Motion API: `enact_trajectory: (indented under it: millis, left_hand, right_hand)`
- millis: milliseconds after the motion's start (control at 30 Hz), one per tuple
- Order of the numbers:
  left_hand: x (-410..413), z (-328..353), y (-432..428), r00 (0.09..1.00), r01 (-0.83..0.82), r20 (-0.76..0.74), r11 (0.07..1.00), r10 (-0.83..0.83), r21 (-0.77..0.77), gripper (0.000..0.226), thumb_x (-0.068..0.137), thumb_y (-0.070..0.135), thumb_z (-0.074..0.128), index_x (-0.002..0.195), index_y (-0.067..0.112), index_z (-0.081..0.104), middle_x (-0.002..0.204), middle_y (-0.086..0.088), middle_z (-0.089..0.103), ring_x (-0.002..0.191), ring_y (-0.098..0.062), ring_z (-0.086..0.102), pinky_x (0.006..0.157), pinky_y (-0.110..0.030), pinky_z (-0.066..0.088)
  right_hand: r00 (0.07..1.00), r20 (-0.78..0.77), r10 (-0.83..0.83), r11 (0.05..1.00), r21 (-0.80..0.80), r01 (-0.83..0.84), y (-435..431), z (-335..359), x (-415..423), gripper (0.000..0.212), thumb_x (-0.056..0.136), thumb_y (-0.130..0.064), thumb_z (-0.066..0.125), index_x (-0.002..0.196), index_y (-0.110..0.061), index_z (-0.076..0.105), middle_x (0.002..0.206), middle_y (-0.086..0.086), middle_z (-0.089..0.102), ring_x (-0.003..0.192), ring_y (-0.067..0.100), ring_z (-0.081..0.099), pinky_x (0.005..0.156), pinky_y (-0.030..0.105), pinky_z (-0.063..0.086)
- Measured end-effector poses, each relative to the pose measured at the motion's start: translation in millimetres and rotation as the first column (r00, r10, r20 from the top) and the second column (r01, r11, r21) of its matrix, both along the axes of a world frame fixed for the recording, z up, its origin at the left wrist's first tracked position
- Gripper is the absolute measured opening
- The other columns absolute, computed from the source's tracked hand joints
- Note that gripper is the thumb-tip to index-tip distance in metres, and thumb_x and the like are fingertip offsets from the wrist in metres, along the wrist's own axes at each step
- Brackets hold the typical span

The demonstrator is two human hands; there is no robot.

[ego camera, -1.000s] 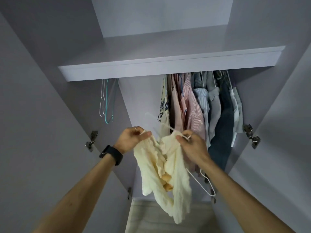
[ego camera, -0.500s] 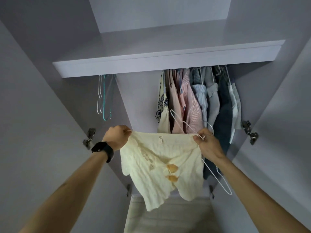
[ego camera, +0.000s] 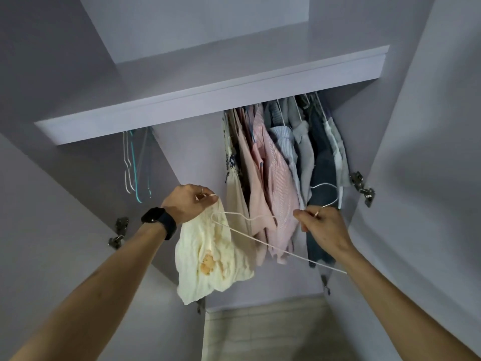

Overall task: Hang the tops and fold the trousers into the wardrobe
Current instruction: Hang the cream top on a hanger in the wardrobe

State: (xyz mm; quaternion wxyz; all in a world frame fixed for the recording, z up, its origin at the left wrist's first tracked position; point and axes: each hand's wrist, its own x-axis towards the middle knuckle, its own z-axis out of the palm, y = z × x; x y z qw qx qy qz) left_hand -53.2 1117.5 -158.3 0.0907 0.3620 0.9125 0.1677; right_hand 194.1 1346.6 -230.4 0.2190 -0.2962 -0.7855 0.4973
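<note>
Before the open wardrobe [ego camera: 416, 126], beneath its pale lilac shelf [ego camera: 208, 100]: both hands are up, with one garment and one hanger between them. The left hand [ego camera: 188, 201], above a black wristwatch [ego camera: 158, 221], has its fingers curled round a bunched edge of the cream crinkled-cotton top with orange patches [ego camera: 208, 259]. The top hangs slack below that fist, near me and left of centre. The right hand [ego camera: 322, 227] pinches the neck of the thin white wire hanger [ego camera: 260, 239] between thumb and fingertips, with the other fingers folded. The hook rises just above its knuckles, on the far side.

The hanger's long axis lies across the scene, left to right, tilted down toward the right. Its left shoulder tip reaches the top's gathered edge just beside the left fingers; whether it sits inside the fabric I cannot tell. Its right end juts free below the right wrist.

I judge the step in hand to be threading the top onto the hanger. The coming move turns on the left hand, the nearer to the fabric, drawing the opening rightward along the wire.

Far right, a row of hung shirts and tops [ego camera: 283, 173] crowds the space beneath the shelf. Far left hang a few bare wire hangers [ego camera: 132, 165].
</note>
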Motion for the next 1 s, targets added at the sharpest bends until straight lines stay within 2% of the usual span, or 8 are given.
enact_trajectory:
  millis: [233, 367, 500, 567, 700, 833, 933, 1000]
  left_hand:
    - [4, 30, 9, 0.991, 0.096, -0.097, 0.994, -0.09, 0.054, 0.024, 0.091, 0.063, 0.058, 0.101, 0.047, 0.073, 0.094, 0.022, 0.063, 0.092, -0.006, 0.058, 0.083, -0.034, 0.051]
    - [6, 39, 12, 0.98, 0.116, -0.164, 0.993, -0.109, 0.034, 0.027, 0.089, 0.066, 0.057, 0.1, 0.048, 0.073, 0.093, 0.022, 0.061, 0.095, -0.009, 0.058, 0.08, -0.034, 0.05]
    - [15, 41, 25, 0.981, 0.153, -0.131, 0.984, -0.141, 0.089, 0.031, 0.084, 0.068, 0.06, 0.1, 0.047, 0.075, 0.098, 0.02, 0.068, 0.095, -0.009, 0.058, 0.08, -0.034, 0.052]
    - [25, 39, 31, 0.966, 0.204, -0.17, 0.977, -0.192, 0.056, 0.031, 0.083, 0.068, 0.059, 0.101, 0.048, 0.075, 0.088, 0.022, 0.064, 0.092, -0.01, 0.054, 0.075, -0.032, 0.049]
    - [35, 29, 30, 0.957, 0.229, -0.209, 0.966, -0.201, 0.12, 0.024, 0.087, 0.059, 0.063, 0.102, 0.046, 0.076, 0.077, 0.02, 0.063, 0.086, -0.008, 0.052, 0.073, -0.032, 0.047]
    - [34, 30, 32, 0.989, 0.145, -0.009, 0.959, -0.147, 0.244, 0.027, 0.082, 0.059, 0.067, 0.097, 0.04, 0.078, 0.097, 0.019, 0.075, 0.087, 0.003, 0.066, 0.085, -0.031, 0.055]
    - [41, 24, 33, 0.985, 0.171, -0.001, 0.968, -0.173, 0.186, 0.036, 0.077, 0.067, 0.061, 0.099, 0.042, 0.077, 0.101, 0.019, 0.074, 0.091, -0.002, 0.066, 0.084, -0.035, 0.056]
    - [47, 18, 34, 0.982, 0.187, -0.011, 0.957, -0.189, 0.222, 0.033, 0.08, 0.062, 0.064, 0.101, 0.04, 0.078, 0.102, 0.014, 0.073, 0.089, -0.005, 0.064, 0.083, -0.039, 0.055]
  right_hand:
    - [0.998, -0.042, 0.036, 0.997, 0.075, -0.032, 0, 23, -20, 0.033, 0.087, -0.029, 0.07, 0.058, -0.014, 0.068, 0.057, -0.002, 0.066, 0.058, 0.016, 0.06, 0.056, 0.018, 0.044]
    - [0.994, -0.069, 0.082, 0.996, 0.041, -0.079, -1, 36, -33, 0.03, 0.08, -0.028, 0.067, 0.058, -0.008, 0.065, 0.058, 0.01, 0.063, 0.054, 0.014, 0.053, 0.056, 0.027, 0.044]
    - [0.974, 0.076, 0.212, 0.954, 0.202, -0.223, -11, 54, -55, 0.034, 0.079, -0.034, 0.063, 0.053, -0.013, 0.057, 0.05, 0.003, 0.049, 0.049, 0.008, 0.044, 0.056, 0.026, 0.039]
    - [0.961, 0.158, 0.227, 0.93, 0.258, -0.262, -15, 63, -66, 0.038, 0.079, -0.038, 0.061, 0.054, -0.01, 0.056, 0.05, 0.005, 0.05, 0.051, 0.012, 0.049, 0.056, 0.029, 0.044]
    - [0.985, 0.11, 0.13, 0.958, 0.242, -0.154, -16, 69, -76, 0.039, 0.076, -0.047, 0.054, 0.055, -0.013, 0.056, 0.048, -0.003, 0.053, 0.053, 0.013, 0.054, 0.053, 0.028, 0.036]
    - [0.976, 0.176, 0.131, 0.952, 0.252, -0.173, -21, 66, -78, 0.046, 0.09, -0.045, 0.058, 0.053, -0.019, 0.051, 0.049, -0.003, 0.049, 0.06, 0.019, 0.053, 0.058, 0.031, 0.034]
    - [0.959, 0.224, 0.175, 0.911, 0.333, -0.244, -26, 64, -79, 0.043, 0.097, -0.052, 0.052, 0.072, -0.019, 0.066, 0.066, -0.004, 0.064, 0.071, 0.02, 0.06, 0.061, 0.031, 0.04]
    - [0.963, 0.193, 0.191, 0.922, 0.301, -0.243, -26, 68, -79, 0.042, 0.096, -0.054, 0.051, 0.083, -0.02, 0.071, 0.071, -0.002, 0.068, 0.072, 0.018, 0.063, 0.064, 0.03, 0.045]
